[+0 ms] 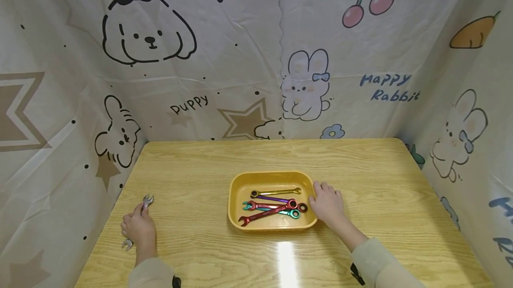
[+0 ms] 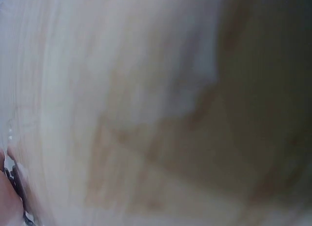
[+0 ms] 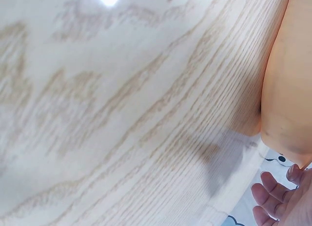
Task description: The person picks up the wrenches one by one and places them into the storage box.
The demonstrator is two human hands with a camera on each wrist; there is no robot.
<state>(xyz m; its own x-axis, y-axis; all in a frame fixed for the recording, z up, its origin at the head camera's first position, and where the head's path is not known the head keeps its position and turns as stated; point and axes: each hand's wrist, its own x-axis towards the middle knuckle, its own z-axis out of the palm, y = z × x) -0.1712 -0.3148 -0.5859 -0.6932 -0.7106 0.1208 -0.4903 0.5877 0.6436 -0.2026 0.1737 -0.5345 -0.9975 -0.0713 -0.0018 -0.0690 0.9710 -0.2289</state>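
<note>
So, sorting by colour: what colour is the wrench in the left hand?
Plain silver wrench, gripped by the left hand; the head view shows it best.

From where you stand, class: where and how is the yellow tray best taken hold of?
Grip the yellow tray by its raised rim on the two short sides, coming from left and right. The right hand already rests at the right rim; wrenches lie loose inside, so probably keep it level.

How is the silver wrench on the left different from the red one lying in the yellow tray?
The silver wrench is plain metal; the red wrench is brightly coloured. The silver wrench lies on the bare table, gripped by the left hand, while the red wrench lies in the yellow tray among other coloured wrenches, untouched. The silver wrench is mostly hidden by the hand; the red one shows full length. Both have an open jaw at the near end.
</note>
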